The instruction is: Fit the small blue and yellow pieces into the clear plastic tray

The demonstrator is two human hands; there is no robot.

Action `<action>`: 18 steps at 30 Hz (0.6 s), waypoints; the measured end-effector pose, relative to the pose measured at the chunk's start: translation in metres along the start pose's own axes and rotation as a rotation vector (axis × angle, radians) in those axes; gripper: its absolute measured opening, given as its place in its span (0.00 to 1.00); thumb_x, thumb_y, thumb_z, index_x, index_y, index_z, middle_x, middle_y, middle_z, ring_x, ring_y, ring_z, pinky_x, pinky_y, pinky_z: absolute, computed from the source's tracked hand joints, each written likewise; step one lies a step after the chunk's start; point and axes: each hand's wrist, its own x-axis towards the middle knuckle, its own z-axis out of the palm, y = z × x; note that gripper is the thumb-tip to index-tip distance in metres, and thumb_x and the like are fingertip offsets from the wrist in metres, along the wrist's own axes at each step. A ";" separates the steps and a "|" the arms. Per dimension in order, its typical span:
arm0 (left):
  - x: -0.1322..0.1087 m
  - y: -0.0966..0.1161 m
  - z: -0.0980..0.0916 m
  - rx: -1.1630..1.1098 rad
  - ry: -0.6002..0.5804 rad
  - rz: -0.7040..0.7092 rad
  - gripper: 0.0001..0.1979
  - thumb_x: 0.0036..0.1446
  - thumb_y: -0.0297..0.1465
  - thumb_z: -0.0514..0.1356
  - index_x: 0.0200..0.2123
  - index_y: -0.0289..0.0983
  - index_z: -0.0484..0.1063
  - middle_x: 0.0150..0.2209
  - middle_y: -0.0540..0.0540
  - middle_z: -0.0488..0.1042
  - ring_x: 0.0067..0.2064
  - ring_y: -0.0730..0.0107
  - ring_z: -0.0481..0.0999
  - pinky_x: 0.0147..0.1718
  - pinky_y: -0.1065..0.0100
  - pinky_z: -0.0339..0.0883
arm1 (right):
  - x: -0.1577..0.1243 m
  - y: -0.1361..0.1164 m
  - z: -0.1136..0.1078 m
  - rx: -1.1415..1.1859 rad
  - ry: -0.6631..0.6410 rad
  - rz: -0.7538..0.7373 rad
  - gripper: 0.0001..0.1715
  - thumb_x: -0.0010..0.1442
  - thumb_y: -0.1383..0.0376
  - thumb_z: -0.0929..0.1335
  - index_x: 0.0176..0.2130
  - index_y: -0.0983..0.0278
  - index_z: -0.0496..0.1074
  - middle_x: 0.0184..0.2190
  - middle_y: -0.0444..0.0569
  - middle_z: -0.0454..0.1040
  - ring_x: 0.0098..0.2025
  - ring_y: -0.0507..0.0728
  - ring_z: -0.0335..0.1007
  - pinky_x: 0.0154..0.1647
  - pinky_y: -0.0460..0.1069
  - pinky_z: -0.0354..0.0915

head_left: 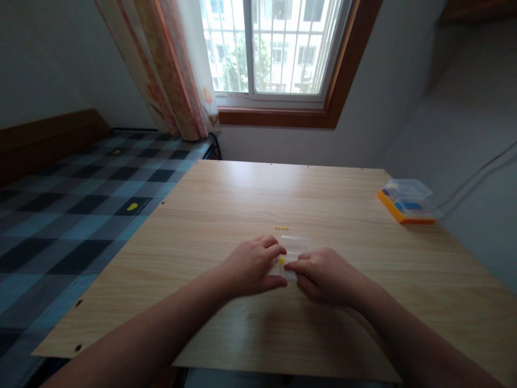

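Observation:
A small clear plastic box (294,248) with its lid raised at the back lies on the table between my hands. My left hand (258,267) curves around its left side, fingers at the far part and thumb at the near edge. One small yellow piece (281,260) sits at the box's left side. From the right, my right hand (321,275) reaches over the box, its index fingertip beside the yellow piece and its other fingers bent at the right edge. Just beyond the box, several tiny yellow pieces (281,228) form a short row.
The wooden tabletop (226,205) extends around the hands. At its right edge stands an orange case (407,207) with a clear lid and blue contents. A bed with a checked cover (100,188) adjoins the left, and a barred window (278,48) is behind.

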 end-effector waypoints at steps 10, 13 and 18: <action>0.001 0.002 0.001 -0.009 0.000 -0.003 0.24 0.55 0.45 0.71 0.50 0.39 0.74 0.48 0.42 0.78 0.49 0.54 0.77 0.48 0.57 0.71 | 0.001 0.007 0.006 0.043 0.042 -0.036 0.14 0.63 0.69 0.66 0.45 0.61 0.80 0.35 0.47 0.82 0.32 0.54 0.75 0.34 0.48 0.57; 0.001 0.002 0.001 -0.010 0.003 0.002 0.24 0.55 0.45 0.71 0.50 0.38 0.74 0.48 0.42 0.78 0.49 0.54 0.77 0.48 0.57 0.72 | 0.001 0.007 0.006 0.066 0.041 -0.040 0.14 0.62 0.70 0.67 0.43 0.61 0.81 0.35 0.46 0.82 0.33 0.54 0.75 0.34 0.48 0.58; 0.001 0.003 0.001 0.007 -0.008 0.000 0.25 0.56 0.44 0.71 0.51 0.37 0.73 0.48 0.41 0.78 0.50 0.53 0.77 0.48 0.56 0.72 | 0.002 0.007 0.007 0.039 0.042 -0.030 0.14 0.62 0.69 0.67 0.43 0.61 0.81 0.35 0.47 0.83 0.32 0.55 0.76 0.33 0.48 0.58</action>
